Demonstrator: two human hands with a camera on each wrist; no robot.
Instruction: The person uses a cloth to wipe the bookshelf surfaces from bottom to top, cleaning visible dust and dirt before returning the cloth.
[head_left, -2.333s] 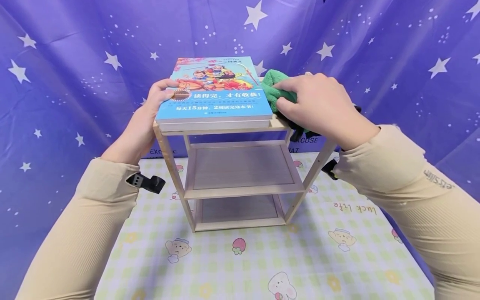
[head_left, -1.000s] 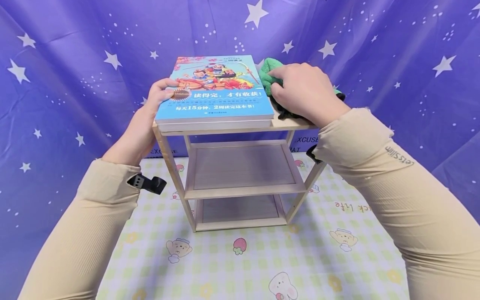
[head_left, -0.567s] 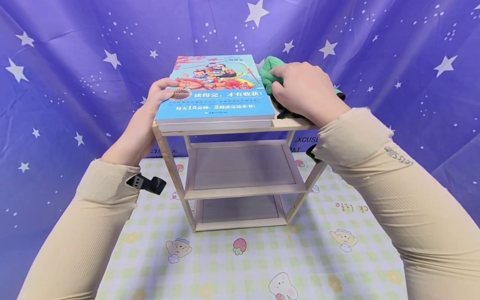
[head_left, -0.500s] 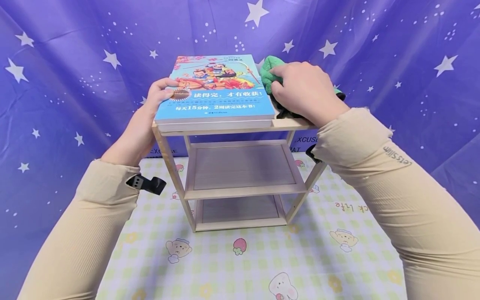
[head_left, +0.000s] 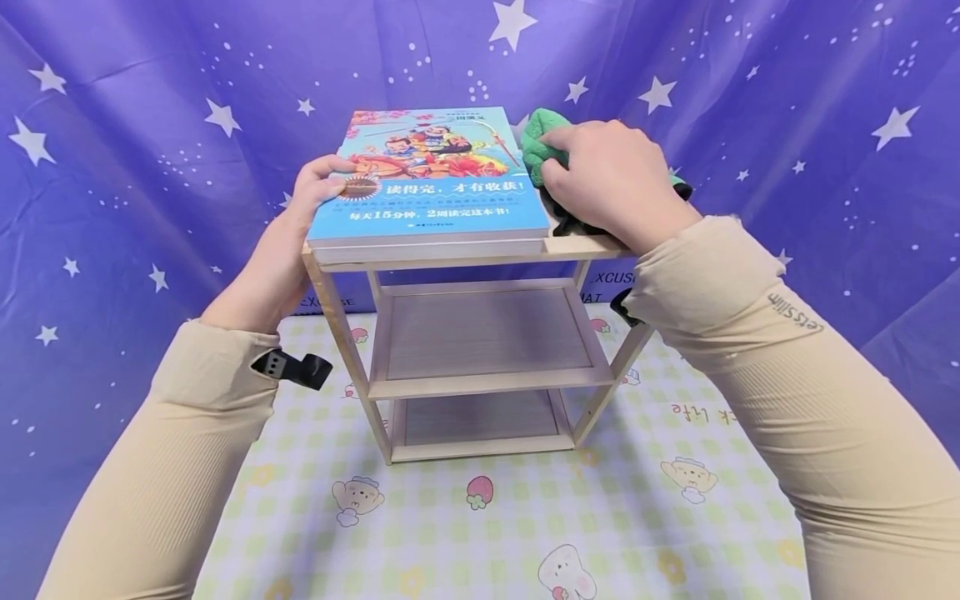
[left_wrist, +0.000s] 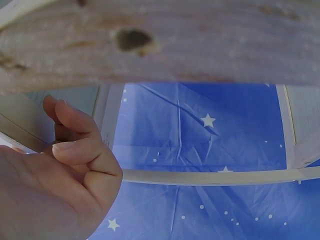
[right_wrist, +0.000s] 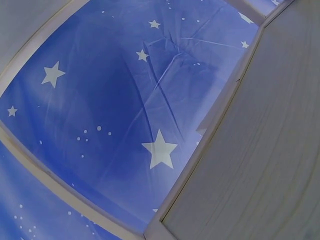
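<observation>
In the head view, blue picture-covered books [head_left: 427,192] lie stacked on the left of a small wooden shelf rack's [head_left: 491,387] top. My left hand [head_left: 281,246] grips the rack's upper left edge, with a finger and thumb touching the top book's left side. In the left wrist view, the left hand's fingers [left_wrist: 80,150] curl beside the frame. My right hand [head_left: 618,179] holds a bunched green cloth [head_left: 542,146] with black parts against the rack's top, right of the books. Much of the cloth is hidden under that hand. The right hand is out of the right wrist view.
The rack has two lower boards and stands on a checked tablecloth [head_left: 480,542] with cartoon prints. A purple curtain [head_left: 187,75] with white stars hangs close behind. The rack's rails and boards [right_wrist: 250,135] fill much of the right wrist view.
My right hand has moved left and slightly back with the green cloth, over the top board, and has since stayed almost still. The left hand has kept its place.
</observation>
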